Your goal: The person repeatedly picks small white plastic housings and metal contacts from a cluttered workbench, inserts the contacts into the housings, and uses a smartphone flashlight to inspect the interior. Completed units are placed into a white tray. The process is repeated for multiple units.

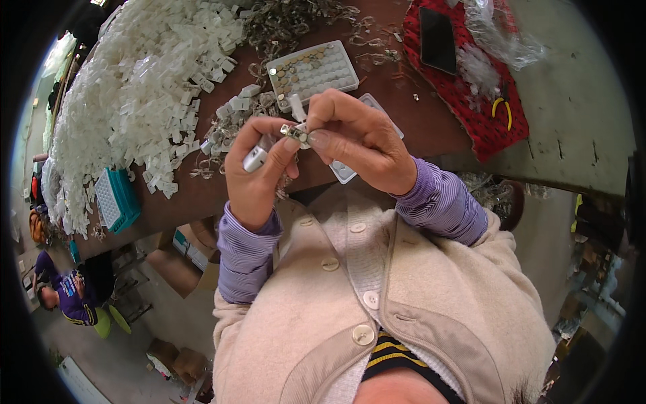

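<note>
My left hand (259, 158) and my right hand (363, 138) meet above the table's near side. Both pinch a small part with metal and pale bits (296, 132) between thumbs and fingertips; its exact kind is too small to make out. A white plastic piece (255, 159) is tucked against my left palm. Just beyond my fingers a narrow white piece (297, 108) sticks up. Behind it lies a pale tray (340, 77) with rows of round pockets, several holding gold and silver button-like discs. Another clear tray (345, 173) is partly hidden under my right hand.
A large heap of white plastic pieces (134, 87) covers the table's left, with coiled clear cords (276, 27) behind. A teal rack (118, 202) stands at the left edge. At right, a red cloth (498, 135) carries a phone (437, 40) and yellow-handled pliers (502, 113). Another person (70, 296) sits far left.
</note>
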The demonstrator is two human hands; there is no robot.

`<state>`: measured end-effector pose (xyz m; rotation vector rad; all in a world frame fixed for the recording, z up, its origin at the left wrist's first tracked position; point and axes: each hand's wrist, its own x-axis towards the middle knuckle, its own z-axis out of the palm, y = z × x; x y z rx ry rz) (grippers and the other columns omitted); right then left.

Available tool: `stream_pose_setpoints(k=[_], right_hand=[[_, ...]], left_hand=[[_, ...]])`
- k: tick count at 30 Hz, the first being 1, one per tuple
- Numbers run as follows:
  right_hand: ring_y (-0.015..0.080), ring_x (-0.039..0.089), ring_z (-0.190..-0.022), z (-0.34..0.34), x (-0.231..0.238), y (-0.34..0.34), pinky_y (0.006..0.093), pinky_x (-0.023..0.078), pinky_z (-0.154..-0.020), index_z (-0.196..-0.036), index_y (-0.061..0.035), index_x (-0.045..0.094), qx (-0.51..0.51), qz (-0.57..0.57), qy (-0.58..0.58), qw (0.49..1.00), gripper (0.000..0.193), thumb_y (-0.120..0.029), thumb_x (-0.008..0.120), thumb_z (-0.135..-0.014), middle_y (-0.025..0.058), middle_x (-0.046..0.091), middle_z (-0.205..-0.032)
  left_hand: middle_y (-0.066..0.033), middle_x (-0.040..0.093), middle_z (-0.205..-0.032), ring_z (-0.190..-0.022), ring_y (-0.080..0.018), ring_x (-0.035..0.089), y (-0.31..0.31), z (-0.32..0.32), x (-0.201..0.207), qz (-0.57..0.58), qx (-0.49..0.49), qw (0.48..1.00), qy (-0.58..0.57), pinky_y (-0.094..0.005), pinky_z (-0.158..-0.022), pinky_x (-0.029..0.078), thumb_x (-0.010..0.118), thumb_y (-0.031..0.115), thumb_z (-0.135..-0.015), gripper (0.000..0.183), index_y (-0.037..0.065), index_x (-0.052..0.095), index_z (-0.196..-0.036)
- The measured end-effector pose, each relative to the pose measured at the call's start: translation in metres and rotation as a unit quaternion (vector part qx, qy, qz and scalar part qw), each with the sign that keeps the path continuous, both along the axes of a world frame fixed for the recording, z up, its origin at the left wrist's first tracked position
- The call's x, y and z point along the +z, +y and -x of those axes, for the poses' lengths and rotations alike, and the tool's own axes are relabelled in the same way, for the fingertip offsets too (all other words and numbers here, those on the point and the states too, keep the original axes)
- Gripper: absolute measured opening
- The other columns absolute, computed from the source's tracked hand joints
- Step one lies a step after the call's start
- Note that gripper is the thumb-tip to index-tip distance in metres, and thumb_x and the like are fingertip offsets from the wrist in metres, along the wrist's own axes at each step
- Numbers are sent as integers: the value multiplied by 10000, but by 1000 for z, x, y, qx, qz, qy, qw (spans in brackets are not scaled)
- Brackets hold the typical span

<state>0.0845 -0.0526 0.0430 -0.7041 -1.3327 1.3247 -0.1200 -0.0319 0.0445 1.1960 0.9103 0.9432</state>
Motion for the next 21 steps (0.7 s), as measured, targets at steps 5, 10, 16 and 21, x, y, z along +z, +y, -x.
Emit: stream_pose_setpoints(k=[5, 10, 16, 21], right_hand=[[93, 584, -836, 3, -6, -3, 271, 493, -748, -1055, -9, 574, -4, -9, 20, 1000, 57, -62, 594, -1065, 12, 574, -908], [83, 598, -792, 1, -12, -10, 290, 502, -685, -1053, -16, 583, -49, 36, 28, 998, 34, -45, 592, -1068, 9, 589, -865], [99, 597, -768, -17, -14, -17, 300, 472, -636, -1071, -5, 580, -103, -99, -218, 965, 47, 1, 618, -1044, 44, 534, -835], [315, 640, -700, -29, -6, -16, 428, 476, -645, -1004, -23, 573, -57, -129, -235, 962, 84, -9, 648, -968, 121, 588, -747]], left_hand=[[-3, 694, -912, -698, -50, 611, -5, 3, -6, -39, 2, 999, 16, -194, -600, 476, 749, 70, -1013, 235, 3, 697, -1232], [-7, 695, -910, -694, -58, 623, 1, 4, -11, 56, 32, 996, -62, -197, -592, 481, 790, 83, -979, 254, 13, 656, -1183], [-10, 691, -908, -706, -55, 614, -4, -14, -10, -82, 25, 996, 39, -215, -608, 505, 861, 32, -900, 308, 37, 650, -1124], [-7, 692, -911, -737, -55, 618, 6, -15, 0, -172, -41, 979, 100, -237, -630, 507, 884, -6, -853, 302, 34, 690, -1080]])
